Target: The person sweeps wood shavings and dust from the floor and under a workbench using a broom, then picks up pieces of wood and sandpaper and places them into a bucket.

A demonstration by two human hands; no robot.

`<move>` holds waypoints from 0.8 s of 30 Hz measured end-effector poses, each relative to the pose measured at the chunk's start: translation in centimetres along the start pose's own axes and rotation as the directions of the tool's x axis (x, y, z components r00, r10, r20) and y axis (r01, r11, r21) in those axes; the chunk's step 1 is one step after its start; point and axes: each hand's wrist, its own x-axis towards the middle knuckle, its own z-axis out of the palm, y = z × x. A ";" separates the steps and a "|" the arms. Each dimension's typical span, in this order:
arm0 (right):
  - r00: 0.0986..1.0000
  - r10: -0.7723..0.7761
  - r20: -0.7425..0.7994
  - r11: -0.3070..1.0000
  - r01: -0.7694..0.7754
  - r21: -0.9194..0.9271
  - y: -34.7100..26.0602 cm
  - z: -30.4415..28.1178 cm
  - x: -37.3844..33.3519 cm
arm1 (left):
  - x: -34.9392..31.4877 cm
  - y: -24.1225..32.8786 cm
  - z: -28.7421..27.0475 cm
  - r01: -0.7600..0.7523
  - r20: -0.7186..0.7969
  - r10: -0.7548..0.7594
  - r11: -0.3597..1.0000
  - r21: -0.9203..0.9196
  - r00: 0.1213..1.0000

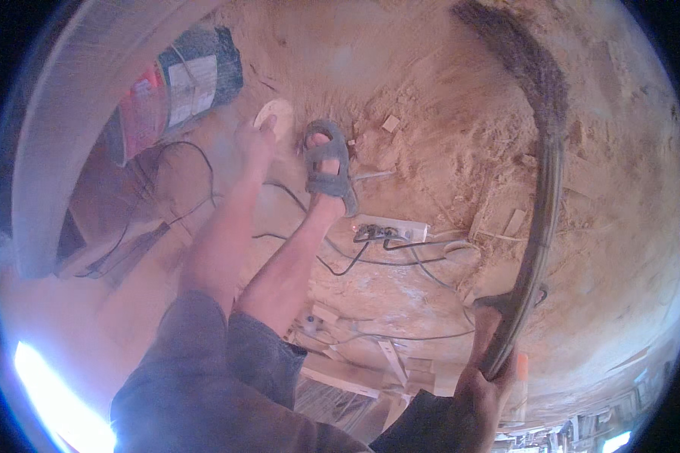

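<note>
My left hand [257,143] reaches down toward the floor, its fingers closed on the edge of a pale round disc [282,111], which looks like wood. Low on the right, my right hand [479,394] grips the near end of a long broom [549,189]. The broom's grey, striped length stretches away from me, and its dark bristly end [525,64] rests toward the far right of the floor. One of my sandalled feet [328,166] stands just right of the disc; the other foot [488,328] is partly hidden behind the broom.
A white power strip [412,229] with black plugs and trailing cables [355,260] lies mid-floor. Sawdust and small wood offcuts [391,123] cover the ground. At left are a red and dark green bag-like package [193,79] and a large pale curved edge [68,128]. Boards [340,377] lie near me.
</note>
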 end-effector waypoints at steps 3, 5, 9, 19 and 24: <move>0.996 0.043 0.078 0.998 -0.047 0.050 -1.8 0.7 -0.3 | -3.7 4.3 2.6 -0.080 0.201 0.104 0.989 -0.124 0.974; 0.984 0.099 0.146 0.995 -0.097 -0.021 -1.7 -0.2 -0.5 | -4.9 4.9 6.5 -0.171 0.322 0.178 0.984 -0.052 0.930; 0.983 0.043 0.177 0.996 -0.056 0.070 -0.7 -1.1 -0.1 | -6.6 5.5 14.1 -0.347 0.444 0.215 0.907 0.240 0.870; 0.987 0.005 0.164 1.000 0.000 -0.031 0.4 -3.4 0.2 | -22.8 11.9 14.5 -0.727 0.583 0.553 0.679 0.097 0.595; 0.994 -0.033 0.105 0.996 0.041 -0.079 -0.1 -4.7 0.0 | -21.7 13.7 11.8 -0.837 0.846 0.166 0.331 0.436 0.506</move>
